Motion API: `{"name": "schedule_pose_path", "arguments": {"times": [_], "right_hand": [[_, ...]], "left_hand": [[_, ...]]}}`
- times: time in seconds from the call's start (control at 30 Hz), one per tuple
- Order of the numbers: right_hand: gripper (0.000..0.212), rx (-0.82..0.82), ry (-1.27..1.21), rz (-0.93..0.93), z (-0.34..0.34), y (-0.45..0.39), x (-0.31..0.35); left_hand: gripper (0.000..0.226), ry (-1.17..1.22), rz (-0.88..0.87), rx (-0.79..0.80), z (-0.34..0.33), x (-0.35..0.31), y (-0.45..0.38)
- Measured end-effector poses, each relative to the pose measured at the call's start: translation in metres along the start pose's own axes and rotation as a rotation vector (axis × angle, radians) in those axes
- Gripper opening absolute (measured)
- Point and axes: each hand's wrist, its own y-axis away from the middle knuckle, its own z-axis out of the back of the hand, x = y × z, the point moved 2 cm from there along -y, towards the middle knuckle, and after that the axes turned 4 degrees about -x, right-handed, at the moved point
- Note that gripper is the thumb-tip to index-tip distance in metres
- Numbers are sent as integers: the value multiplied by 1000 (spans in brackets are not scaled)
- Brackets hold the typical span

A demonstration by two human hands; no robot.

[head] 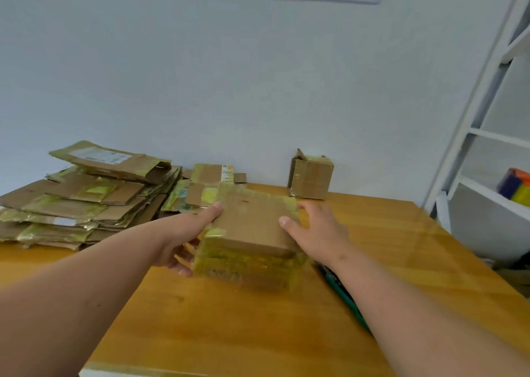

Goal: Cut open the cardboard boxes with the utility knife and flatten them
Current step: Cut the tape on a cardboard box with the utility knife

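Note:
A taped cardboard box (252,227), wrapped in yellowish tape, sits mid-table between my hands. My left hand (186,239) grips its left side, thumb on top and fingers curled under the near left edge. My right hand (315,233) holds the right side, thumb on the top face and fingers round the far right edge. The utility knife (344,293), green and dark, lies on the table under my right forearm, partly hidden. A second small box (311,177) stands at the back by the wall.
A pile of flattened boxes (86,198) covers the table's left rear. The wooden table (229,319) reaches to the near edge. A white shelf frame (487,147) with coloured items stands at the right.

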Motion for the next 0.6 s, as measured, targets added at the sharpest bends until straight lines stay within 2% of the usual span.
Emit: {"name": "schedule_pose_path", "arguments": {"times": [0.07,0.13,0.3,0.4,0.47,0.57,0.6], "right_hand": [[73,229,-182,-50,-9,7,-1],[76,337,-245,-69,-16,13,-2],[66,245,-233,-36,-16,8,-2],[55,209,-208,-25,-16,4,2],[49,196,-181,-13,-21,4,2],[40,144,-230,-29,-29,6,-8],[38,112,-237,-55,-30,6,-13]], "left_hand": [[78,17,41,22,0,7,-3],[77,15,62,28,-1,12,-4],[88,34,101,85,6,13,-4],[101,-43,38,69,14,5,-4],[98,-178,-85,-69,12,-2,-6],[93,-598,-357,-393,-1,-12,-9],[87,-733,-441,-449,-8,-17,-8]]}}
